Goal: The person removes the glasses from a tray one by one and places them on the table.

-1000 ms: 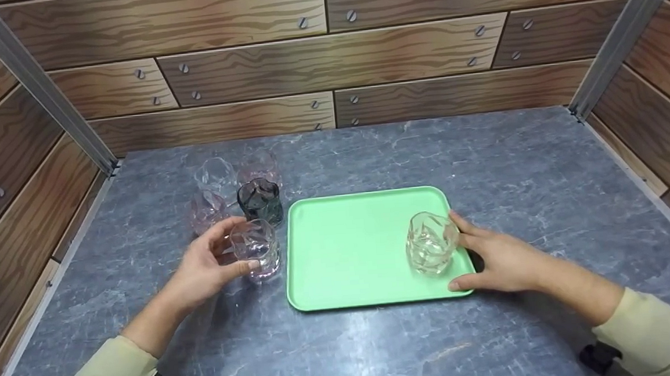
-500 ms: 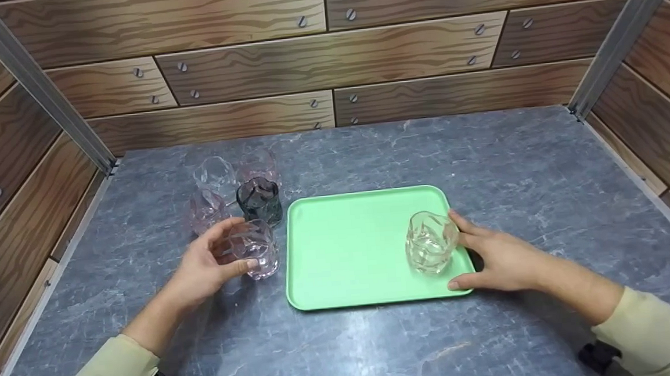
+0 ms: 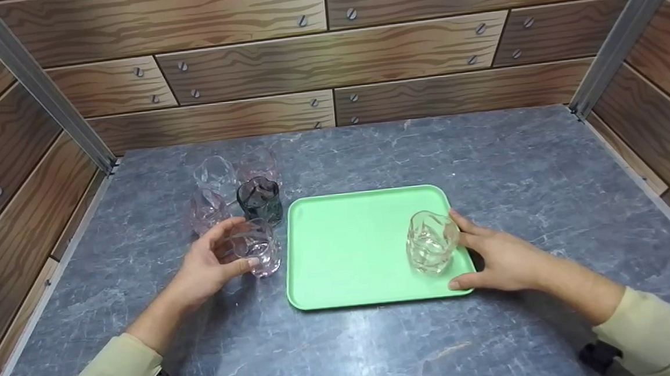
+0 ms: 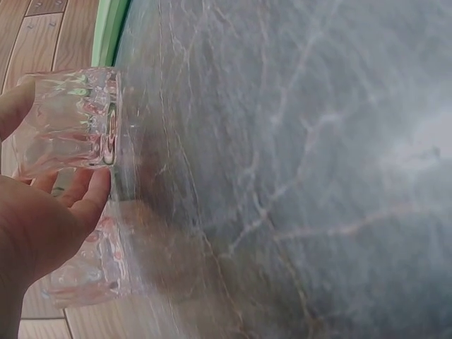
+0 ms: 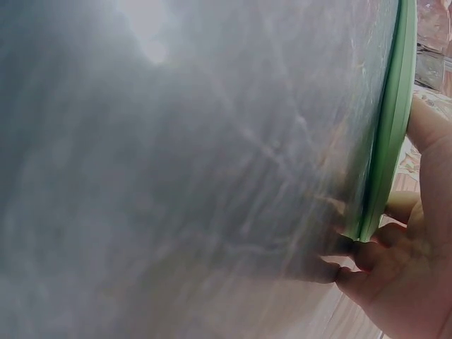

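Observation:
My left hand [image 3: 203, 271] holds a pale pink-tinted clear glass tumbler [image 3: 264, 253], upright at the left side of the green tray [image 3: 345, 251]. In the left wrist view, thumb and fingers lie on opposite sides of this tumbler [image 4: 67, 123], its base at the tabletop. On the tray's right end stands another clear tumbler [image 3: 430, 243]. My right hand [image 3: 505, 259] grips the tray's right edge, thumb on the rim near the front corner and index finger close behind that tumbler. The right wrist view shows other fingers low beside the tray's rim [image 5: 392, 120].
Behind my left hand stand a dark grey tumbler [image 3: 259, 201], a pink tumbler [image 3: 207, 207], a clear tumbler [image 3: 213, 172] and a faint pink tumbler [image 3: 259, 165], grouped closely. Wood-patterned panels [image 3: 332, 54] border the grey marbled table [image 3: 380, 348] at the back and sides.

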